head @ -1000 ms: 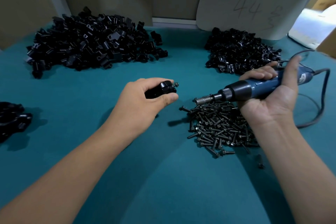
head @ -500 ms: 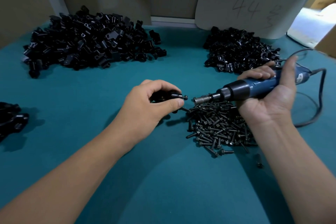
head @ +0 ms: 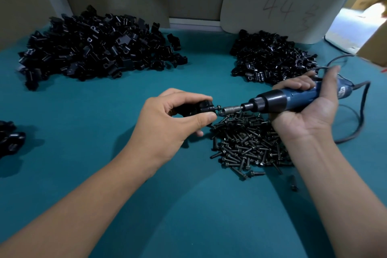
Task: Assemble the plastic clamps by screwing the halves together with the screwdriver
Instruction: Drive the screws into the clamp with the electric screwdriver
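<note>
My left hand [head: 167, 123] pinches black clamp [head: 193, 109], screw [head: 215, 108] protruding. My right hand [head: 307, 109] wraps blue screwdriver [head: 293, 99], bit tip meeting screw head above screw pile [head: 247, 142] mid-desk.

**Teal bench and its heaps**

We see a teal-covered bench [head: 104, 174]. At far left lies a large heap of black clamp halves [head: 98, 46]; at far right, a smaller heap [head: 270, 58]. A pile of dark screws [head: 247, 142] sits right of centre, one stray screw [head: 293, 183] just beyond it. A few black parts [head: 9, 138] lie at the left edge. A grey cable [head: 356, 123] loops at right.
</note>
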### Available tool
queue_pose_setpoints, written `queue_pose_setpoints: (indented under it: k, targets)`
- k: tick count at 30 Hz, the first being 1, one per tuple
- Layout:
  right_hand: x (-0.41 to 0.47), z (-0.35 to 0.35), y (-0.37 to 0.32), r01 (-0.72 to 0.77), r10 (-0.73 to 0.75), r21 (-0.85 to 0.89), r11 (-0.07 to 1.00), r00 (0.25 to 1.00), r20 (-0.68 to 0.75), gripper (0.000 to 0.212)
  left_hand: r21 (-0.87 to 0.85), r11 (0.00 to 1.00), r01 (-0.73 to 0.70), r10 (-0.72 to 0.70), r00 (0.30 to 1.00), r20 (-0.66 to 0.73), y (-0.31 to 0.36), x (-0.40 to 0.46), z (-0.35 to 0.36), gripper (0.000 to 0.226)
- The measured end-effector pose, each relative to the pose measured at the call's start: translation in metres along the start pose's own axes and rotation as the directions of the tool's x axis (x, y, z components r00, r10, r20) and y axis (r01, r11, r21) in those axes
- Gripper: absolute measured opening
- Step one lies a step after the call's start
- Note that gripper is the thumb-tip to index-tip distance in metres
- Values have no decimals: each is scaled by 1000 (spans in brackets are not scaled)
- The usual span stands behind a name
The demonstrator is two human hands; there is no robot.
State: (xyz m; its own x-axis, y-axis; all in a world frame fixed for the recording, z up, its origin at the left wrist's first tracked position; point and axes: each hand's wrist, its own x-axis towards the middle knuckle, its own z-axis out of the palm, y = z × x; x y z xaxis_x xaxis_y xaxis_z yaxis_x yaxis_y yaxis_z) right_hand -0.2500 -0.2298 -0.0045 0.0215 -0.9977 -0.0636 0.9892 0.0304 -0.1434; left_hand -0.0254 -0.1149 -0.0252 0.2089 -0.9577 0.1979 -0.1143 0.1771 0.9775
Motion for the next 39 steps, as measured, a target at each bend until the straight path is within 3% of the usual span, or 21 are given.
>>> queue_pose_setpoints:
  k: [11, 20, 28, 39]
  targets:
    - [-1, 2, -2, 35, -34, -45, 998, 999, 13, 33, -132, 986, 98, -98, 995, 3, -4, -2, 8, 31]
    - [0, 3, -2, 52, -49, -128, 990, 998, 29, 32, -85, 989, 119, -121, 993, -18, -4, -4, 10, 28]
    - [3, -3, -2, -5, 7, -68, 998, 1000, 26, 32, -126, 968, 218, -207, 973, 99, -3, -3, 5, 16]
    - [3, -5, 1, 8, -7, -73, 997, 1000, 18, 34, -154, 969, 194, -184, 980, 76, -7, -3, 5, 19]
